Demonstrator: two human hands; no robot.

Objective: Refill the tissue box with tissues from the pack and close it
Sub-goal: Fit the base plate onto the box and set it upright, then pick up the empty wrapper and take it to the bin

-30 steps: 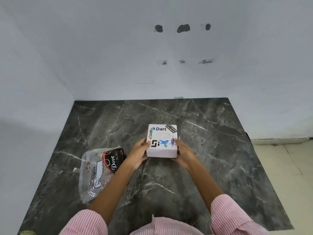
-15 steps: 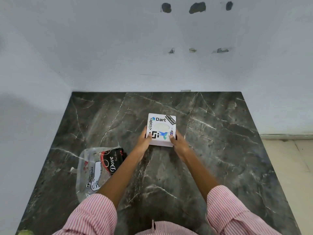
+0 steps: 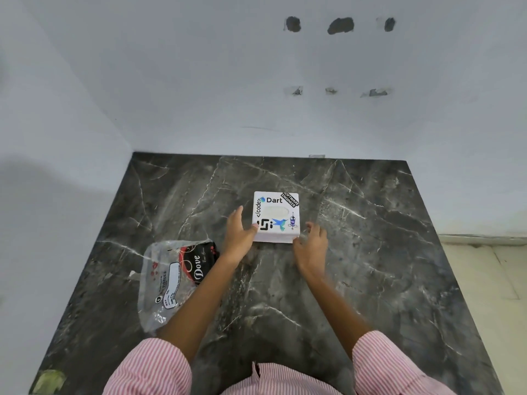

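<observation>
The white tissue box (image 3: 276, 216), covered in stickers, rests closed on the dark marble table (image 3: 370, 252), its oval slot facing up. My left hand (image 3: 238, 233) is beside its left edge with fingers spread and the thumb touching the near left corner. My right hand (image 3: 312, 245) hovers open just off the box's near right corner, slightly blurred, not touching it. The clear plastic tissue pack (image 3: 174, 277) with a black "Dove" label lies crumpled and flat at the table's left, beside my left forearm.
White walls close the table in at the back and left. The table's right edge drops to a pale tiled floor (image 3: 484, 280). A green smear (image 3: 50, 380) marks the near left corner.
Both hands held the box by its near corners and set it down. Now the right hand has let go and drawn back; the left has opened, its thumb still on the corner.
</observation>
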